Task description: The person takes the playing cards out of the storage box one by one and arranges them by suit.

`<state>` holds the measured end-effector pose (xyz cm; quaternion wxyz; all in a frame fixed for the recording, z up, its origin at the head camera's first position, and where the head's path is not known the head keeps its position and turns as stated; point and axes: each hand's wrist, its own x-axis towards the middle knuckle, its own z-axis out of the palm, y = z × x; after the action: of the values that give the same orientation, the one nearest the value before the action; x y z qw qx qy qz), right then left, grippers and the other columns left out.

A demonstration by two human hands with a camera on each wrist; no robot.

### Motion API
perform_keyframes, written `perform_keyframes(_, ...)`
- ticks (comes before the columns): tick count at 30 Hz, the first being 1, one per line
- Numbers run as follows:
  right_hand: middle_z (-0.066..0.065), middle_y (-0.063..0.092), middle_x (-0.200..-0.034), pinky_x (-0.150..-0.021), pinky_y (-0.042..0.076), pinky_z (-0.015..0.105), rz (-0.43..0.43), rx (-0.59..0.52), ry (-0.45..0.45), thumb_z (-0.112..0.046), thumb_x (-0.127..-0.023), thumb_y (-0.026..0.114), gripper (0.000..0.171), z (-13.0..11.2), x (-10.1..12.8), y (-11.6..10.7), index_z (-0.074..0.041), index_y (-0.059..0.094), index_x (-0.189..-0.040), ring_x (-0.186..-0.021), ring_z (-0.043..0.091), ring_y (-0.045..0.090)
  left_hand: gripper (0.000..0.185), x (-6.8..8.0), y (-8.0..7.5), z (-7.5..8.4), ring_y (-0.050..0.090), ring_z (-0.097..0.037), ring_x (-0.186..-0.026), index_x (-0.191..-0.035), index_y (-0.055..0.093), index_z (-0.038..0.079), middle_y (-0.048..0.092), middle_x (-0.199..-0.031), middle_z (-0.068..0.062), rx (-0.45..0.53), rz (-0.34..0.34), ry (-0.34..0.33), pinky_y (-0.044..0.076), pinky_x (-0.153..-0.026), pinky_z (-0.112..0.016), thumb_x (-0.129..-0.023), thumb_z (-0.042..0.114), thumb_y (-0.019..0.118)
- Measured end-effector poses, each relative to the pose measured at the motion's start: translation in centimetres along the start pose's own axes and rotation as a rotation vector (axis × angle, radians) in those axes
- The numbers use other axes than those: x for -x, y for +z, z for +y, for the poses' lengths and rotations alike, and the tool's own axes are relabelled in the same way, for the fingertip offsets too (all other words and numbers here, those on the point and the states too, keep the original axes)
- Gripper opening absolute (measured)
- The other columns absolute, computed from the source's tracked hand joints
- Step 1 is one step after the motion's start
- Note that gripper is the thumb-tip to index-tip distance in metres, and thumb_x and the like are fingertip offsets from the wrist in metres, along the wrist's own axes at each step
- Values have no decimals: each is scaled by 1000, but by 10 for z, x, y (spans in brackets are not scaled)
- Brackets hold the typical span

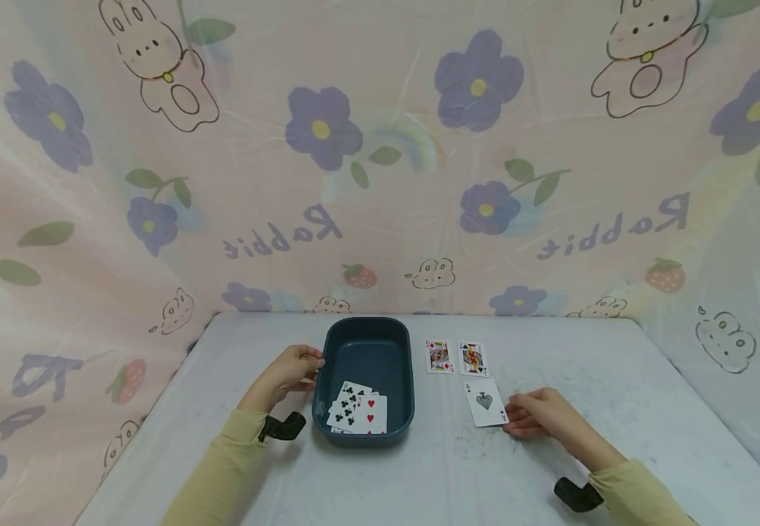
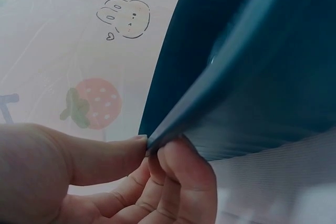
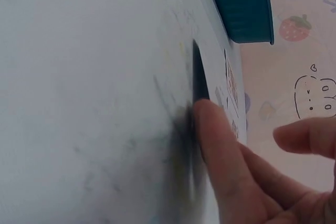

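Note:
On the table stands a deep dark blue tray [image 1: 368, 330] with several playing cards [image 1: 370, 415] inside, clubs and hearts face up. My left hand [image 1: 290, 372] pinches its left rim; the left wrist view shows the thumb [image 2: 113, 156] on one side of the wall and curled fingers on the other. To the right of the tray, an ace of spades [image 1: 484, 403] lies face up. My right hand [image 1: 541, 415] touches the ace's right edge. In the right wrist view a fingertip [image 3: 207, 116] is at the slightly raised card [image 3: 200, 74], and the thumb [image 3: 302, 134] is apart from it.
Behind the ace, two face cards lie side by side, a red diamond one [image 1: 439, 357] and a black-suited one [image 1: 473, 359]. White cloth covers the table [image 1: 432, 475]. A printed curtain [image 1: 393, 175] hangs along the back and sides.

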<state>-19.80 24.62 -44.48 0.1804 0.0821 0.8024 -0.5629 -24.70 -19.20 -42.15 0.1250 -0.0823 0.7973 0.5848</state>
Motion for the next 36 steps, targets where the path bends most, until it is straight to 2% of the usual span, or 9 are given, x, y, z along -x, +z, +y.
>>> perform_keyframes(13,15,68,-80,-65,56,34,58,-7,6,-15,-95,49,34,5,5,1,16,61,-100,-72,24,69,18,0,-1,-6,57,-19,-70,-110,53,-5,57,-89,-13,1,10,2,52,-60,-31,-96,5,55)
perform_keyframes(24,17,70,-85,-66,55,35,77,120,-67,-18,-97,47,36,-7,10,-4,14,63,-101,-75,25,69,17,1,-2,-7,57,-19,-70,-110,53,-5,58,-91,-15,11,14,1,52,-60,-31,-96,5,54)
perform_keyframes(28,18,69,-92,-67,55,35,32,133,-126,-19,-97,48,37,-19,7,-6,14,60,-110,-78,26,69,18,1,-2,-6,58,-19,-72,-111,53,-4,59,-93,-15,12,18,1,52,-61,-31,-96,5,54)
perform_keyframes(32,23,66,-103,-74,55,36,-90,95,-246,-19,-99,47,40,-40,0,-3,15,54,-119,-89,32,68,19,0,-2,-6,60,-21,-75,-112,54,-4,60,-93,-14,15,22,6,52,-62,-32,-96,6,54)
perform_keyframes(36,23,65,-107,-79,53,38,-213,79,-362,-20,-100,50,39,-67,-5,11,13,52,-122,-97,38,64,23,-1,0,-4,61,-22,-78,-115,54,-4,61,-97,-16,28,16,1,52,-64,-32,-97,11,54)
